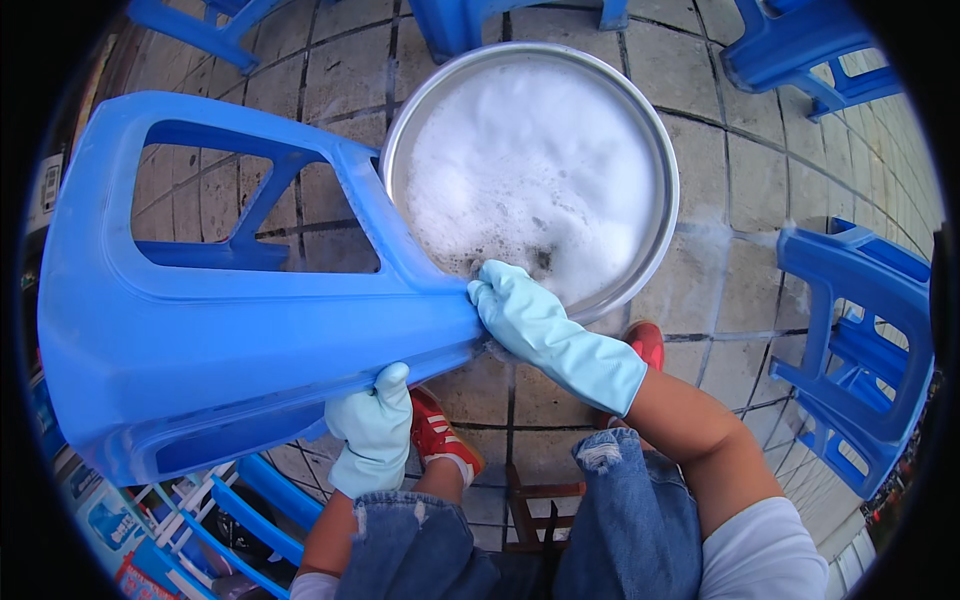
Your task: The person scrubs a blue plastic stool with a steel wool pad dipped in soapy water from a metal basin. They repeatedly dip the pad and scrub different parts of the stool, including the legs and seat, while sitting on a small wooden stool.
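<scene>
A large blue plastic stool (247, 322) lies tilted on its side at the left, with open cut-outs in its sides. My left hand (371, 431), in a pale aqua rubber glove, grips its lower edge, thumb on the outer face. At the narrow right end of the stool, my gloved right hand (536, 326) is closed around a leg. A bit of greyish material shows by its fingers; what it is I cannot tell. Just beyond this hand stands a round metal basin (670, 176) filled with white suds (532, 165). The stool's leg end overlaps the basin's near-left rim.
More blue stools stand around: one at the right (862, 300), another at the top right (802, 45), others along the top. A rack with blue and white bars (247, 517) is at the lower left. Grey floor tiles (682, 292) look wet in places.
</scene>
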Tool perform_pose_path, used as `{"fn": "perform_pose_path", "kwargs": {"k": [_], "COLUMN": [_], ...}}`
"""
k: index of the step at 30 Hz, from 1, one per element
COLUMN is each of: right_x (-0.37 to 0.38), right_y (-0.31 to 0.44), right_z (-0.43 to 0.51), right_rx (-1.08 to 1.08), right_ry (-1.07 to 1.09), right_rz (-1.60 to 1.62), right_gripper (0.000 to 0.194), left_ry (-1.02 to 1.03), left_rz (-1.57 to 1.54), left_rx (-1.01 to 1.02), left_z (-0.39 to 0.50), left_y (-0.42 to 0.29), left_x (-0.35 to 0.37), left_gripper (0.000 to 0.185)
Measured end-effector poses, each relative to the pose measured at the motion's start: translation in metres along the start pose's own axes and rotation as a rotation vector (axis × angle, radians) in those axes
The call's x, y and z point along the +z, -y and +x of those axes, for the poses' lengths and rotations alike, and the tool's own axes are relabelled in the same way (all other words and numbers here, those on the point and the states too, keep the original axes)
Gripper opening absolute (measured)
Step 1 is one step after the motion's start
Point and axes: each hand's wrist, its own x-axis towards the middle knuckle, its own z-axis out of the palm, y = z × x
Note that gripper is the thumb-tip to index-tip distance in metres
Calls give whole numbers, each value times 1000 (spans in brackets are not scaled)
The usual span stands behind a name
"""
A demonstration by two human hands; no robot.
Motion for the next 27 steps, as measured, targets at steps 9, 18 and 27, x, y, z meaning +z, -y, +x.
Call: {"fn": "perform_pose_path", "kwargs": {"k": [9, 18, 27], "right_x": [-15, -13, -12], "right_y": [-6, -27, -10], "right_z": [7, 26, -4], "right_rx": [173, -98, -279], "right_ry": [6, -134, -111], "right_rz": [-122, -299, -154], "right_gripper": [28, 25, 22], "left_ry": [-25, 30, 101], "left_rz": [18, -118, -83], "left_rx": [10, -21, -72], "left_z": [2, 7, 18], "left_y": [-3, -8, -23], "left_x": [3, -1, -6], "left_gripper": [55, 50, 59]}}
